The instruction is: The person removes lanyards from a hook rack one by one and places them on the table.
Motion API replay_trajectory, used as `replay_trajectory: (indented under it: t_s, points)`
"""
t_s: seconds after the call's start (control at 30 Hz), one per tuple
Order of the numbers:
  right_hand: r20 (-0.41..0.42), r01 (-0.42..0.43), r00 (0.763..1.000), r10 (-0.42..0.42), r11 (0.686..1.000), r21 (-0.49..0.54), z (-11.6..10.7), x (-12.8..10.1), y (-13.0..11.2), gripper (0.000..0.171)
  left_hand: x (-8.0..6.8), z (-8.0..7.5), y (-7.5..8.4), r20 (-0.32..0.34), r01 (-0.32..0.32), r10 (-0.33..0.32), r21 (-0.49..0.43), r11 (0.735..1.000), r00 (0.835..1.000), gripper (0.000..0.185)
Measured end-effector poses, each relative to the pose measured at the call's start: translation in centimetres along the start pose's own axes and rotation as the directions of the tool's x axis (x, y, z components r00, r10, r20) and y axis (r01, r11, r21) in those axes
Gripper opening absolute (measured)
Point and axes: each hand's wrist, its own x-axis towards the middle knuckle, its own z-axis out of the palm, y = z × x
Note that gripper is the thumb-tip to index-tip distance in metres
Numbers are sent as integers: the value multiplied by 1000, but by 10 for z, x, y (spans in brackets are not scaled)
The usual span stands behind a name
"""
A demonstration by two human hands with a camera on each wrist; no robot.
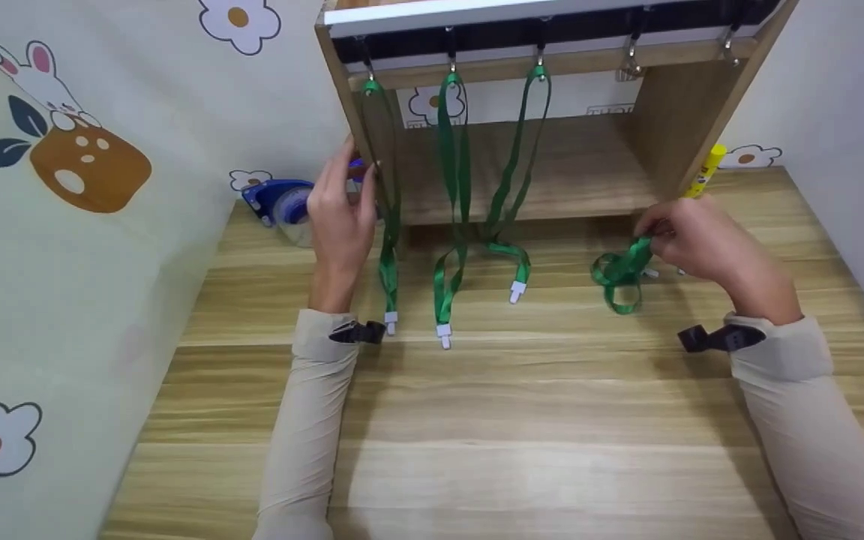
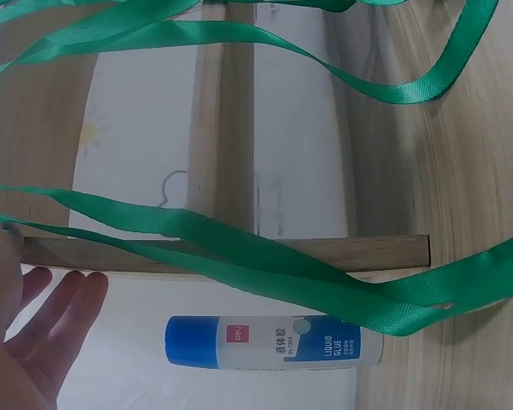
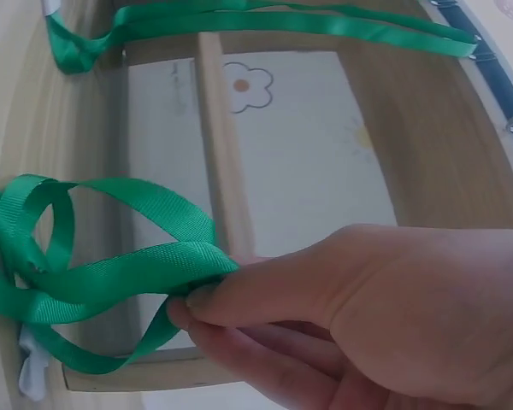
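Observation:
My right hand [image 1: 702, 240] pinches a bunched green lanyard [image 1: 631, 262] between thumb and fingers, low by the right front of a wooden shelf [image 1: 529, 161]. Loops of the lanyard [image 3: 111, 278] droop from the pinch in the right wrist view, with a whitish clip below them. My left hand [image 1: 342, 217] touches the shelf's left side panel, fingers extended. Three more green lanyards hang from hooks on the shelf's front: a left one [image 1: 388, 247], a middle one [image 1: 447, 150] and a right one [image 1: 514, 180]. White clips end them, near the tabletop.
Two hooks at the right, one [image 1: 632, 60] and another [image 1: 729, 51], carry no lanyard. A blue tape dispenser [image 1: 278, 199] stands left of the shelf, with a liquid glue bottle [image 2: 274, 342] along its left side. A yellow tube [image 1: 706, 172] stands at its right. Patterned walls border the wooden table [image 1: 522, 442].

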Motion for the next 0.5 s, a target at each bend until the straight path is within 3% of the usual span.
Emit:
replay_trajectory:
  t_s: [0.27,0.5]
  points:
    - [226,-52,973,53,999,-7,9,3,3,23,0,0,0,-8,4,-4,-29,1000,1000,48]
    - [248,-44,968,44,999,-6,22,7,4,27,0,0,0,-3,7,-7,-29,1000,1000,48]
